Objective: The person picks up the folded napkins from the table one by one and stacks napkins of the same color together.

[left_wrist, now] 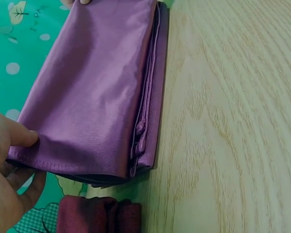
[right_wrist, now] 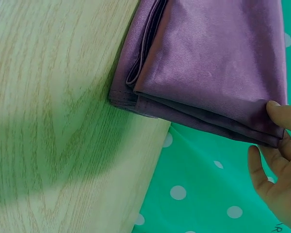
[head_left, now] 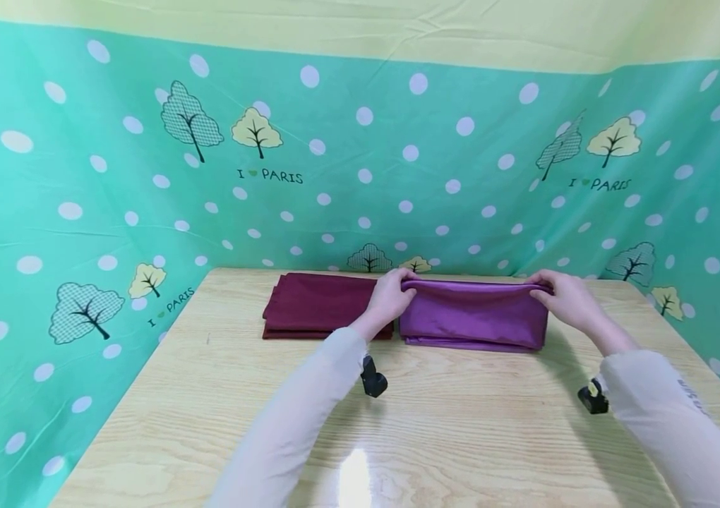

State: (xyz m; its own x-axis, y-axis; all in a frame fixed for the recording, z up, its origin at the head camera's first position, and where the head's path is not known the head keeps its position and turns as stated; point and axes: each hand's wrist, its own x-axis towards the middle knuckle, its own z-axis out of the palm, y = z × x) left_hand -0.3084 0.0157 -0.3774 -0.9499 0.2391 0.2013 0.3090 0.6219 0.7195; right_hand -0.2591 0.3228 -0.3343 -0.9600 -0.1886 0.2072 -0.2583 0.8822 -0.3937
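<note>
A purple folded cloth [head_left: 474, 315] lies at the back of the table, its far edge lifted above the lower layers. My left hand [head_left: 390, 300] pinches its far left corner between thumb and fingers. At the far right corner, my right hand [head_left: 565, 300] grips the cloth the same way. In the left wrist view, the left thumb presses on top of the purple fabric [left_wrist: 87, 97] near a stitched hem. Stacked folds of the cloth [right_wrist: 208, 63] show in the right wrist view. Left of it lies a folded dark red cloth [head_left: 318, 303], partly covered by my left hand.
The wooden table [head_left: 462, 423] stretches toward me. Behind it and along both sides hangs a green curtain [head_left: 334, 141] with white dots and printed trees. Black wrist cameras [head_left: 373, 377] hang below both sleeves.
</note>
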